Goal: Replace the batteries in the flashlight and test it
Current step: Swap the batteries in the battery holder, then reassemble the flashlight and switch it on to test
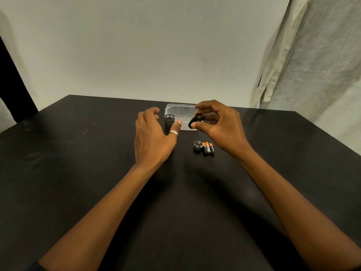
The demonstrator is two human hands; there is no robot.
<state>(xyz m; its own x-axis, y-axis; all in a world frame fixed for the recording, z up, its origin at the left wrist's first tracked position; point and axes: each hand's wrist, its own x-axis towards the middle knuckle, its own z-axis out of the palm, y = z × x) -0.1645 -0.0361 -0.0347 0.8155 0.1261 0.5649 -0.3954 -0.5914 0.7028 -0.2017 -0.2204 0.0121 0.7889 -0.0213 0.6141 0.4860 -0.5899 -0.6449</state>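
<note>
The black flashlight body (169, 123) stands upright on the black table (78, 163), its threaded open end up. My left hand (151, 137) hovers around it with loosely spread fingers, the thumb close beside the tube; contact is unclear. My right hand (216, 125) pinches a black battery holder (195, 120) with an orange tip showing, lifted above the table to the right of the flashlight. The flashlight's end cap (198, 146) lies on the table below my right hand, with three loose orange-and-black batteries (208, 148) side by side next to it.
A clear plastic container (178, 111) sits just behind the flashlight and my hands, near the table's far edge. A pale wall is behind it and a light curtain (304, 55) hangs at the right.
</note>
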